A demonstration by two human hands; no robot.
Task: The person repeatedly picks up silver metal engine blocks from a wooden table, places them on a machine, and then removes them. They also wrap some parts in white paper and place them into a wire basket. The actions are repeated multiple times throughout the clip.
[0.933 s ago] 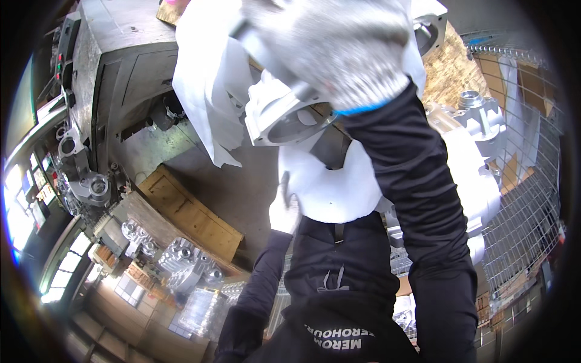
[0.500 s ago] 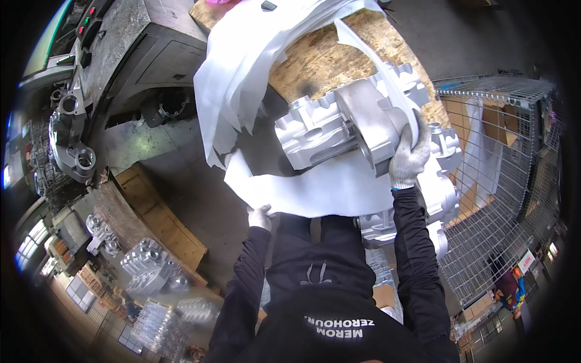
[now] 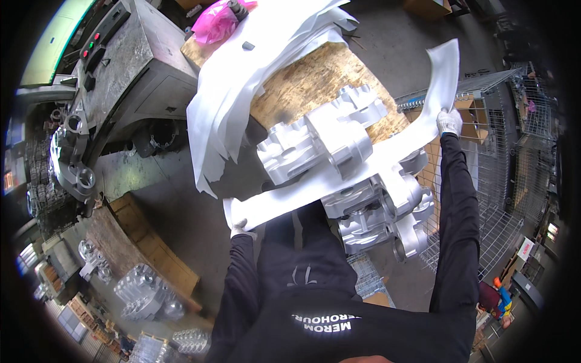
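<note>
A long strip of white foam sheet (image 3: 284,199) is stretched between my two gloved hands. My left hand (image 3: 239,228) is closed on its left end, low in front of my legs. Out to the right, my right hand (image 3: 449,122) grips the strip near its other end, and a free piece stands up above the fist. The strip passes along the near side of a silver metal casting (image 3: 342,145), which rests on a chipboard top (image 3: 302,75). Nearer me, partly behind the strip, several more silver castings (image 3: 387,212) are grouped together.
White foam sheets (image 3: 224,91) drape over the board's left side, with a pink plastic bag (image 3: 215,24) behind. A wire mesh cage (image 3: 484,199) stands to the right. At left are a grey machine cabinet (image 3: 145,66) and more castings (image 3: 145,290). Another person (image 3: 499,300) is far off at lower right.
My right hand has moved from the casting out to the right, drawing the strip out long. My left hand has shifted slightly left and down, still gripping its end.
</note>
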